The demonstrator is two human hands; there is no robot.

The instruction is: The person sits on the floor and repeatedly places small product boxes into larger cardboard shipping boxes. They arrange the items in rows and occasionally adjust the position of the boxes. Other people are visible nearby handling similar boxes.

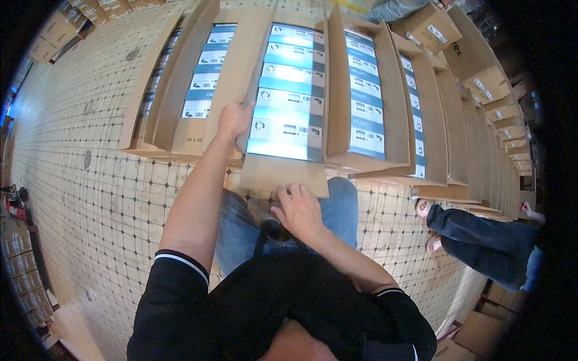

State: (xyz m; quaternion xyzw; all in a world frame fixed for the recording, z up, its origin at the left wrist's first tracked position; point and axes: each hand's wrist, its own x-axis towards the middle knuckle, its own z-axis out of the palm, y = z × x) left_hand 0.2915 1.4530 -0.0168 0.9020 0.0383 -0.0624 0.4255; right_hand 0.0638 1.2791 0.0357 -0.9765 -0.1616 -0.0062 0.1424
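Right in front of me is an open cardboard carton (pixel 325 120) holding a row of white-and-blue small boxes (pixel 289 99) with printed labels. At its left side my left hand (pixel 235 120) is closed on the edge of the long side flap (pixel 232 78); part of its grip is hidden. The near end flap (pixel 283 173) sticks out toward me over my knees. On that flap's near edge rests my right hand (pixel 299 209), fingers apart and bent slightly over the cardboard.
Similar open cartons stand left (pixel 195 129) and right (pixel 367 159), with a long row of cartons (pixel 481 150) continuing right. Another person's legs (pixel 481 240) are at the right. A sleeved arm (pixel 394 9) reaches in at the far side. Stacked cartons (pixel 57 30) stand far left on the tiled floor.
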